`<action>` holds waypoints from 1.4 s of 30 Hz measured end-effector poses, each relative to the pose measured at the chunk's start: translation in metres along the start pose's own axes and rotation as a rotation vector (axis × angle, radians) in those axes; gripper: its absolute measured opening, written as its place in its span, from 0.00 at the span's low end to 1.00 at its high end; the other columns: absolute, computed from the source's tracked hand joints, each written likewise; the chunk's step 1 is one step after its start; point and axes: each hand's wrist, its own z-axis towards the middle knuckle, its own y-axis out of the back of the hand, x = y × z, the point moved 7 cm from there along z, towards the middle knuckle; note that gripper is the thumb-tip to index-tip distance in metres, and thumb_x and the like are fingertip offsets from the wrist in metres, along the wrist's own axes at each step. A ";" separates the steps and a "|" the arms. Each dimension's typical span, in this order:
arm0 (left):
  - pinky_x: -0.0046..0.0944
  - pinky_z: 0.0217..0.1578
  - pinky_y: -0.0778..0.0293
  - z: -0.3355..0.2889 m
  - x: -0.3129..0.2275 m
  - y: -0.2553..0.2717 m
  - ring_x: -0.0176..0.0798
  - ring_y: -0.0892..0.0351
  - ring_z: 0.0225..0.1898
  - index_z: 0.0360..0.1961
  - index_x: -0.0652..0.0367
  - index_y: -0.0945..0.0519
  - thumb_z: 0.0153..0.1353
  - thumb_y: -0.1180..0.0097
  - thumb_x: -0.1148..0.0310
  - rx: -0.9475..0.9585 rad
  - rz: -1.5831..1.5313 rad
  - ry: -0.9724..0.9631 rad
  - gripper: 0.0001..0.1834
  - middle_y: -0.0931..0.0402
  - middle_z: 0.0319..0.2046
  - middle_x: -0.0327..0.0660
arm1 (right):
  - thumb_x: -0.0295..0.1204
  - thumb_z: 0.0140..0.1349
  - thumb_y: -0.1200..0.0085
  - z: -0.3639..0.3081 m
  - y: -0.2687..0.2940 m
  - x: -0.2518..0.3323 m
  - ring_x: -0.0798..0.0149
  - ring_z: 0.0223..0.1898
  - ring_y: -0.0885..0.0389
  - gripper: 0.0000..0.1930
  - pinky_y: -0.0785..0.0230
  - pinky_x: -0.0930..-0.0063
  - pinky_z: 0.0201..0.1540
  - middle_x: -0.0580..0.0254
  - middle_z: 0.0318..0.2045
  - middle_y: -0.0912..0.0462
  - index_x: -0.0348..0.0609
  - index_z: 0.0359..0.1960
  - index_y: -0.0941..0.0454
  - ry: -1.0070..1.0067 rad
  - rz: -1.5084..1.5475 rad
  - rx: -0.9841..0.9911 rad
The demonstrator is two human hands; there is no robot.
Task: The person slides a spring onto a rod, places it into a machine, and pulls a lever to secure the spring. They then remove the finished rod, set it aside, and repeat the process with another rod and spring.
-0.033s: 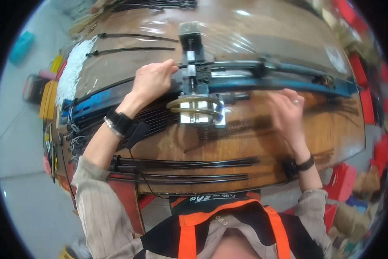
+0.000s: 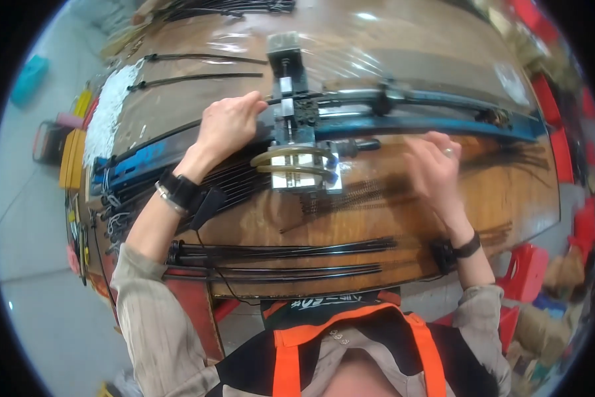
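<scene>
My left hand (image 2: 230,126) is closed on a thin black rod (image 2: 155,140), just left of a metal clamping fixture (image 2: 286,129) at the middle of the bench. The rod slants up from the left toward the fixture's jaws. A long blue rail (image 2: 403,124) runs right from the fixture, with dark tubing and a black clamp (image 2: 382,99) above it. Yellowish hoses (image 2: 291,161) loop across the fixture's near end. To the right, my right hand (image 2: 438,171) hangs above the wooden bench, a ring on one finger. Motion smears its fingers, so what they hold cannot be made out.
Several black rods (image 2: 291,250) lie along the bench's near edge. Two more (image 2: 204,77) rest at the far left beside a heap of white ties (image 2: 110,112). Thin dark rods (image 2: 502,162) fan out on the right. A red stool (image 2: 526,272) stands beyond the near right edge.
The bench and fixture appear slightly farther left in the view. My left hand stays closed on the rod; my right hand remains blurred in nearly the same place.
</scene>
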 end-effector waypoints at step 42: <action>0.42 0.38 0.30 -0.201 0.022 -0.041 0.44 0.26 0.38 0.31 0.55 0.25 0.58 0.39 0.61 0.067 0.255 0.117 0.10 0.26 0.31 0.38 | 0.23 0.53 0.45 -0.005 -0.102 0.191 0.54 0.34 0.25 0.10 0.31 0.58 0.34 0.58 0.30 0.25 0.45 0.38 0.24 0.343 0.306 0.460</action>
